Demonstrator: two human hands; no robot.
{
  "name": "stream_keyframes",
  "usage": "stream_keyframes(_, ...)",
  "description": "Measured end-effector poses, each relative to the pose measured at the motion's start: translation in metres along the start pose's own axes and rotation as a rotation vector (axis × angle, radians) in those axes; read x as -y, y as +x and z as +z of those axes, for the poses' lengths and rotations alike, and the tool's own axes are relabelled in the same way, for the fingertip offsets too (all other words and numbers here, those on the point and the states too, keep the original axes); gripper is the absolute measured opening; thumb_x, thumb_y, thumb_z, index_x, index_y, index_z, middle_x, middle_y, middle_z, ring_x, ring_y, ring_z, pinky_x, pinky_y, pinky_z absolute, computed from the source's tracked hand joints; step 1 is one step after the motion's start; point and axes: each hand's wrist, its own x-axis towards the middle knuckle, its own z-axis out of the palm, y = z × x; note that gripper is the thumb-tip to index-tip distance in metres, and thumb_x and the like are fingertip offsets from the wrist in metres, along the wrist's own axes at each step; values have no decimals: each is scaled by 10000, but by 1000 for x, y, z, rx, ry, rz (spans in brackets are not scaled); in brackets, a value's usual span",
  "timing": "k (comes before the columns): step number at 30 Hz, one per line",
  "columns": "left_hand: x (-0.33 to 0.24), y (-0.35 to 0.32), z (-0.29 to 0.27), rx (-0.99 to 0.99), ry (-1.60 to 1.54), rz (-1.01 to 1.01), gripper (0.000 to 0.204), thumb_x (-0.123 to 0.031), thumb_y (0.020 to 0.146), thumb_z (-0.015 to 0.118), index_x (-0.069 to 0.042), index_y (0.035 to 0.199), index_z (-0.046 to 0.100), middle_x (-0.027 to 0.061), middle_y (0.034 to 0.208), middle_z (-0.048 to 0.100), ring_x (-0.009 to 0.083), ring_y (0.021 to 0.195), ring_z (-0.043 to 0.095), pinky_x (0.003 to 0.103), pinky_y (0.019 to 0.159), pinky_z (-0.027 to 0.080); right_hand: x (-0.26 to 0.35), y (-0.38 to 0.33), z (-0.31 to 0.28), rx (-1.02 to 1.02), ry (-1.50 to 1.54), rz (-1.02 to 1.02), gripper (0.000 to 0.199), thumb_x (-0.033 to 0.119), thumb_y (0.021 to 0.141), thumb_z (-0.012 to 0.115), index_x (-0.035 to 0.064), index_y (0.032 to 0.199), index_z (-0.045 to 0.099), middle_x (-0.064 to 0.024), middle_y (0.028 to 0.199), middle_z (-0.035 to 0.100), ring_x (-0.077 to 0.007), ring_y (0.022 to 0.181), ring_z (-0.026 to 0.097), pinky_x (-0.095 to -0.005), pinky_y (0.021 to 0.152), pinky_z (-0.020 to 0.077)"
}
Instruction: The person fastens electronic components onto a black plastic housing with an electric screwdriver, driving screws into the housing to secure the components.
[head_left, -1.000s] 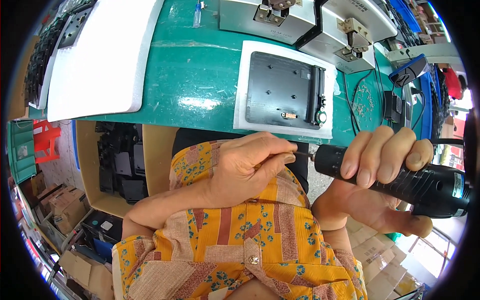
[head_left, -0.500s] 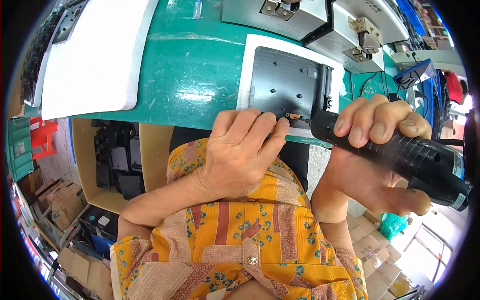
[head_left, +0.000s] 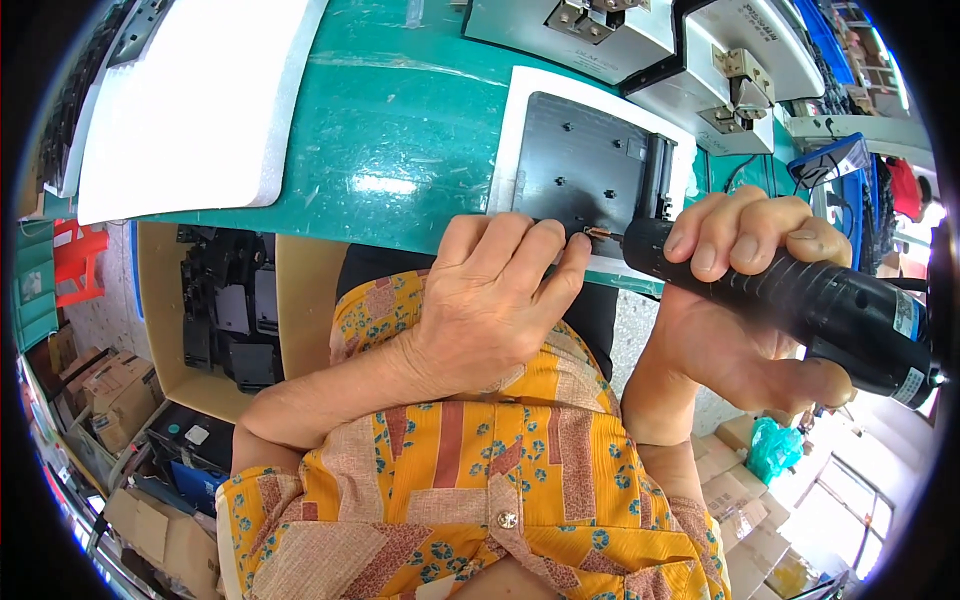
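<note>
A flat black plastic panel (head_left: 575, 150) lies on a white foam pad (head_left: 507, 125) at the near edge of the green table. My left hand (head_left: 495, 305) grips the panel's near edge with bent fingers pressed together; the thumb is hidden. In my right hand (head_left: 745, 250) is a black electric screwdriver (head_left: 800, 300), held almost level with its nose toward the left. Its thin bit, with a copper-coloured piece (head_left: 600, 232) around it, reaches the panel's near edge beside my left index fingertip. Whether a screw sits under the tip cannot be made out.
Silver metal machines with clamps (head_left: 590, 40) stand behind the panel. A white foam sheet (head_left: 190, 120) lies at the left of the green table (head_left: 390, 130). Below it, a cardboard box (head_left: 305, 310) holds several black parts (head_left: 235, 310). A blue-framed device (head_left: 830, 160) is at the right.
The table and panel sit slightly farther right in the picture. Both hands keep nearly the same hold, and the screwdriver's rear end has shifted slightly left.
</note>
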Motion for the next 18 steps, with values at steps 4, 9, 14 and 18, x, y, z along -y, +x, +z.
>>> stream_keyframes(4,0,-2,-1,5,-4,-11,478,-153,651,778,-73,1118,708,27,988,577,217,884,580,377,752,420,-5,0,0,18,7,-19,879,837,769,586,72,1200,572,-76,873,539,-192,674,524,-359,586,487)
stream_keyframes(9,0,-4,2,-4,-13,-12,480,-153,649,780,-69,1116,705,29,991,575,217,887,578,379,757,422,-7,1,2,43,-17,-12,921,861,733,602,72,1203,546,-74,870,539,-186,664,528,-351,587,493)
stream_keyframes(14,0,-4,3,-14,-14,-14,462,-151,646,782,-62,1093,705,34,992,577,218,882,580,380,764,424,-9,3,1,88,-46,7,910,862,733,601,73,1181,530,-70,864,533,-177,652,526,-341,573,492)
stream_keyframes(18,6,-6,9,-87,-77,0,377,-131,643,775,-49,1006,718,42,952,602,219,851,591,378,740,430,-14,0,10,30,-58,-2,857,836,758,605,77,1150,529,-66,838,526,-173,623,516,-332,545,487)
